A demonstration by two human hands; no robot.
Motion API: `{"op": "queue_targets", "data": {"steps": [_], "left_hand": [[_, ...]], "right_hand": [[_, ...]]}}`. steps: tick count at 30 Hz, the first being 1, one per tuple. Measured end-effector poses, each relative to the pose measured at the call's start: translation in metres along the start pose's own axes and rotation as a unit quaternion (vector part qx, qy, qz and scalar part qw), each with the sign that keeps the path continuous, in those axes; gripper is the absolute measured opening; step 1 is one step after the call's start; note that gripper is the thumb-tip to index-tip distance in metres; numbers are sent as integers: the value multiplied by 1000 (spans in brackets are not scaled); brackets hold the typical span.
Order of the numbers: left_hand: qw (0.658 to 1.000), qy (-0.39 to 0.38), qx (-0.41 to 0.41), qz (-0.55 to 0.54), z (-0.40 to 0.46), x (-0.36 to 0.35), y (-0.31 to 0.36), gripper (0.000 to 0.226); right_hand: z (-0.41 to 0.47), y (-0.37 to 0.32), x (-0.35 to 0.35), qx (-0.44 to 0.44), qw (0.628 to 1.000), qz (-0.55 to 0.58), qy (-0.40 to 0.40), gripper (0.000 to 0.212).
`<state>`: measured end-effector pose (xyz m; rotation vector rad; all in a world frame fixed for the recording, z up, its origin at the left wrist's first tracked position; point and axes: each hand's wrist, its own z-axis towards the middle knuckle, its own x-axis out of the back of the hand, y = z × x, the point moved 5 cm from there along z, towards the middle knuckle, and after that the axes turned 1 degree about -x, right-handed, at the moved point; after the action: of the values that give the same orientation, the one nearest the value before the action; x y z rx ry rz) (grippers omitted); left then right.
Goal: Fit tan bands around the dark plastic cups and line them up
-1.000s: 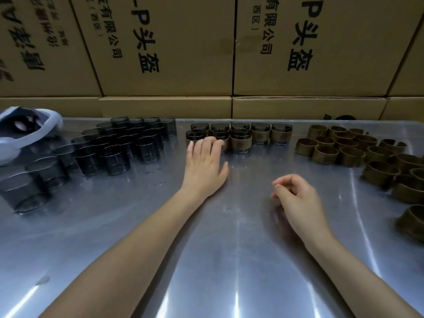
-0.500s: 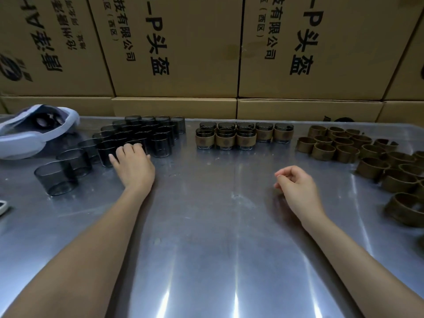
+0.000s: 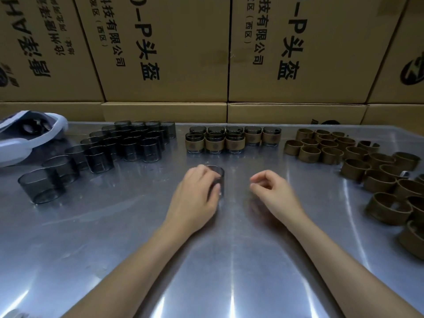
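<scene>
The left hand (image 3: 195,193) is gripping one bare dark cup (image 3: 216,177) — the right hand (image 3: 273,191) is idling, loosely curled, holding nothing — best steadying the cup upright while fetching a tan band (image 3: 309,153).

Left hand (image 3: 195,193) curls its fingers (image 3: 214,190) round something; right hand (image 3: 273,193) hovers, loosely curled, seemingly empty.

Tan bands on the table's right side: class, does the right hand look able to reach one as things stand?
Probably yes. The right hand holds nothing, and bare table lies between it and the loose tan bands; nothing stands in the way.
</scene>
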<state>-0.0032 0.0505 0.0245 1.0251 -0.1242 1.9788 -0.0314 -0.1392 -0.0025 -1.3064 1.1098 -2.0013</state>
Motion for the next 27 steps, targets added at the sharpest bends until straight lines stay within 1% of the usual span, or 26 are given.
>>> {"op": "queue_targets", "data": {"steps": [1,3,6,8,10,12,13,15,16,17,18,21,24,27], "left_hand": [[1000,-4,-26,-4,1,-7,12,19],[998,-20,-47,-24,4,-20,30,22],[992,-35,2,-118,7,-27,32,18],[982,-57,6,-181,6,-29,30,16],[978,-59,-25,-197,5,-28,32,17],[977,-39,-30,-208,6,-27,35,30],[973,-24,-17,-228,7,-26,35,42],[955,-15,48,-293,8,-27,33,66],[941,-24,83,-329,8,-28,32,74],[928,-32,105,-356,7,-29,31,77],[922,-36,112,-370,7,-30,30,75],[920,-21,110,-376,7,-28,34,61],[907,27,125,-400,8,-23,40,52],[900,80,147,-402,9,-18,39,49]], "right_hand": [[-2,-2,-4,13,999,-21,-31,12],[-7,-5,-9,34,994,-69,-82,31],[-11,-12,-10,55,988,-97,-106,54],[-13,-14,-10,72,985,-110,-109,64],[-13,-15,-10,81,987,-100,-98,57],[-13,-17,-7,90,992,-59,-64,54],[-14,-19,-5,96,994,-34,-42,55],[-16,-24,-4,116,993,7,-10,60],[-18,-26,-4,129,991,21,-3,61],[-19,-29,-4,141,990,29,1,61],[-20,-30,-4,149,988,33,6,61],[-21,-32,-2,165,985,40,18,61],[-23,-37,-2,176,983,33,29,62],[-27,-42,-7,190,981,36,24,63]]}}
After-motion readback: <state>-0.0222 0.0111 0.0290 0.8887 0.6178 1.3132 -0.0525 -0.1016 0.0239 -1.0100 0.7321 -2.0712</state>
